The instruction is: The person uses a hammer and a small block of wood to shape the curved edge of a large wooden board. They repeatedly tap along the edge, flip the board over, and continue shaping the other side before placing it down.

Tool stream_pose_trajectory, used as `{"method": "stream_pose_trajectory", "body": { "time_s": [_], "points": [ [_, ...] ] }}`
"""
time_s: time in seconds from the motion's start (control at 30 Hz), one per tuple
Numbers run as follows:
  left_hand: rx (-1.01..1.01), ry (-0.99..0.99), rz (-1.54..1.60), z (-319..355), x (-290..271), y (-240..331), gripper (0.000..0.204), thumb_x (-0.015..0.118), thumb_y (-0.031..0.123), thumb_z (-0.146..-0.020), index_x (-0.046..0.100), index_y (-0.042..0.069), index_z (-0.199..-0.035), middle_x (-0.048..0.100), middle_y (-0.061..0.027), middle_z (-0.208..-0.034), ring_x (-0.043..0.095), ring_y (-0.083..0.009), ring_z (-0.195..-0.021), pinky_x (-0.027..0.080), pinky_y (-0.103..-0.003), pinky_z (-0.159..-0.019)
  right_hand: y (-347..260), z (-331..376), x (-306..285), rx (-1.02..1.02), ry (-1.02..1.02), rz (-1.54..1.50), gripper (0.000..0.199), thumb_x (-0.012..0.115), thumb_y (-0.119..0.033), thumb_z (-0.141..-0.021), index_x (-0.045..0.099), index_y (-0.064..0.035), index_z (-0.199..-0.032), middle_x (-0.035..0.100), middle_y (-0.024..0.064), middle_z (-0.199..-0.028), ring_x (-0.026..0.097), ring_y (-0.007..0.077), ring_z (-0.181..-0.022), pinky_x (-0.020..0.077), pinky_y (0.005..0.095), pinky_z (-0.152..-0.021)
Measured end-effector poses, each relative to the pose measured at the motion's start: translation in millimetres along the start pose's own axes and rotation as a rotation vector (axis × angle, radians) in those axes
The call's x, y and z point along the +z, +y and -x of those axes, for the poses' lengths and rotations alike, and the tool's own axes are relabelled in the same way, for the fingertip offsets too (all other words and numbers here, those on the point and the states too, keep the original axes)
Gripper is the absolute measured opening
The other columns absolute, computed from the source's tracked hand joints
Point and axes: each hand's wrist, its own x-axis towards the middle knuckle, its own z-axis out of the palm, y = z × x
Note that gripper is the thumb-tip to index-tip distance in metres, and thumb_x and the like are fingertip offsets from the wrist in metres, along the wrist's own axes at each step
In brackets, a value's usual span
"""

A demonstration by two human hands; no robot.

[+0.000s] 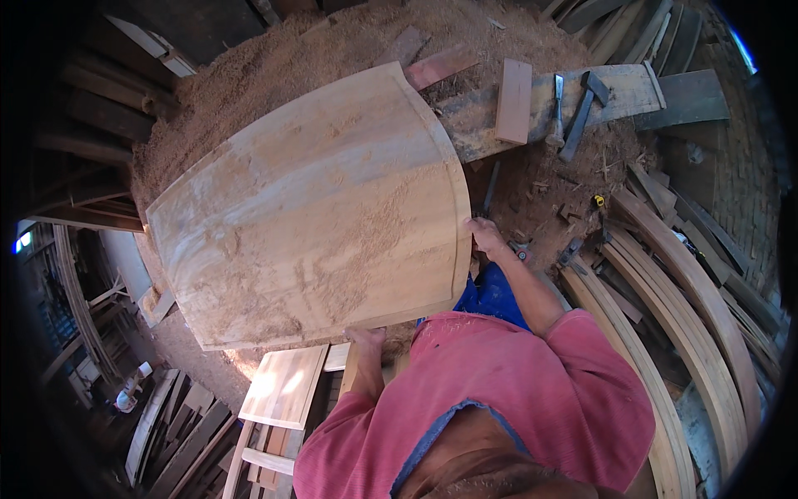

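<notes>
A large pale wooden panel [274, 224], strewn with shavings and sawdust, lies in front of me. Its edges curve, and a raised strip runs along the right end. My right hand [489, 238] grips that right edge, with some fingers hidden under it. At the near edge, my left hand [366, 337] holds the panel from below, its fingertips partly covered. Beyond my right hand, a chisel [558, 111], a hammer [584, 113] and a reddish wood block [514, 101] rest on a dusty plank [628, 90].
Long curved wooden pieces [665, 328] are stacked at my right. A smaller pale board [285, 386] lies on slats near my left arm. Heaped sawdust [274, 79] covers the ground behind the panel. Scrap planks [187, 424] lie at lower left.
</notes>
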Motion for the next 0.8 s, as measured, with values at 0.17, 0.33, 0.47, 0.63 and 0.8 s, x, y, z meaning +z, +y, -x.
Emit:
{"method": "stream_pose_trajectory", "body": {
  "time_s": [0.17,0.33,0.47,0.63,0.8],
  "points": [
    [0.004,0.054,0.004,-1.3,5.0,-4.4,0.083,0.011,0.071,-0.096,0.04,0.018,-0.153,0.042,-0.0061,-0.158,0.039,-0.0327,-0.144,0.03,-0.055,-0.118,-6.4,20.9,-7.7,0.042,-0.024,0.175,0.037,0.058,-0.039,-0.099,0.062,-0.0037,-0.109,0.065,0.0065,-0.095,0.062,0.0163,-0.081,0.0504,0.0353,-0.068],
    [-0.006,-0.148,-0.019,-23.3,-17.2,-0.6,0.09,0.013,0.081,-0.093,0.042,0.018,-0.152,0.046,-0.0061,-0.154,0.043,-0.0313,-0.142,0.035,-0.056,-0.115,9.7,35.5,11.7,0.003,-0.045,0.481,0.046,0.059,-0.034,-0.097,0.056,0.0004,-0.128,0.066,0.016,-0.115,0.063,0.026,-0.105,0.0505,0.0391,-0.09],
    [0.032,-0.086,0.011,-30.2,-4.7,1.2,0.094,0.013,0.084,-0.091,0.044,0.018,-0.15,0.051,-0.0059,-0.15,0.047,-0.0308,-0.138,0.039,-0.054,-0.113,8.7,31.8,27.5,-0.078,0.104,0.535,0.053,0.062,-0.028,-0.093,0.053,0.0068,-0.132,0.061,0.0275,-0.131,0.058,0.0364,-0.125,0.0463,0.0398,-0.103],
    [0.012,-0.146,-0.008,-49.7,0.1,15.4,0.077,0.023,0.07,-0.097,0.046,0.018,-0.148,0.052,-0.0058,-0.149,0.049,-0.03,-0.136,0.041,-0.054,-0.111,-34.6,38.4,51.1,-0.137,0.086,0.568,0.052,0.062,-0.029,-0.092,0.056,0.0076,-0.129,0.059,0.0297,-0.134,0.056,0.04,-0.128,0.0455,0.0434,-0.104],
    [0.006,-0.057,-0.068,-36.0,21.5,27.0,0.074,0.023,0.069,-0.098,0.05,0.018,-0.143,0.056,-0.0083,-0.143,0.056,-0.0309,-0.128,0.048,-0.055,-0.103,-4.5,6.4,55.5,-0.176,0.172,0.394,0.049,0.062,-0.031,-0.094,0.059,0.0064,-0.124,0.066,0.0219,-0.122,0.064,0.0297,-0.113,0.0511,0.0388,-0.092]
  ]
}}
